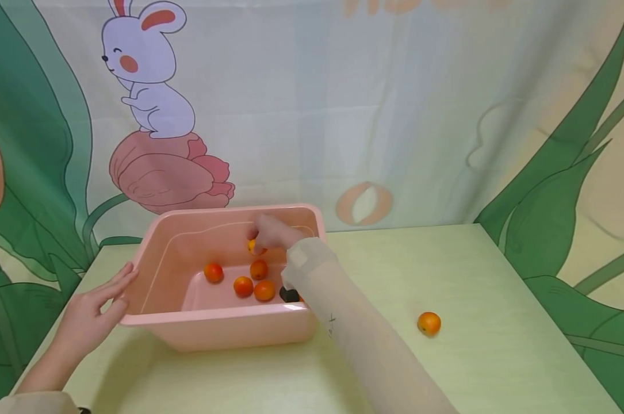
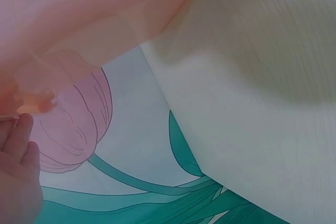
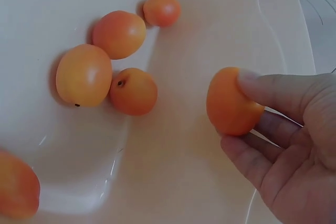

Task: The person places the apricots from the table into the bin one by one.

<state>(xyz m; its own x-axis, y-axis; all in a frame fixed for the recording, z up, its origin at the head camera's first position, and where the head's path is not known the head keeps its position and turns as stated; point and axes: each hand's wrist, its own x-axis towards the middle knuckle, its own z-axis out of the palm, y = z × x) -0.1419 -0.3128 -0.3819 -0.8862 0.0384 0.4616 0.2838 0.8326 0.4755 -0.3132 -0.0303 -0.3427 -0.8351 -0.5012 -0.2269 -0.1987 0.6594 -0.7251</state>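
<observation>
A pink plastic basin (image 1: 218,328) stands on the table with several small orange-red round fruits in it, among them one fruit (image 1: 213,272) lying apart on the left. My right hand (image 1: 272,232) reaches in near the back wall and pinches an orange fruit (image 3: 231,100) between thumb and fingertips. In the right wrist view that fruit is above the basin floor, beside a cluster of fruits (image 3: 84,74). My left hand (image 1: 91,319) touches the basin's left rim with its fingers nearly straight. The left wrist view shows only part of that hand (image 2: 18,177).
One more orange fruit (image 1: 429,324) lies on the pale green table (image 1: 394,276), right of the basin. A printed curtain (image 1: 270,115) with a rabbit and plants hangs behind the table. A dark object (image 1: 289,294), partly hidden, shows at my right sleeve.
</observation>
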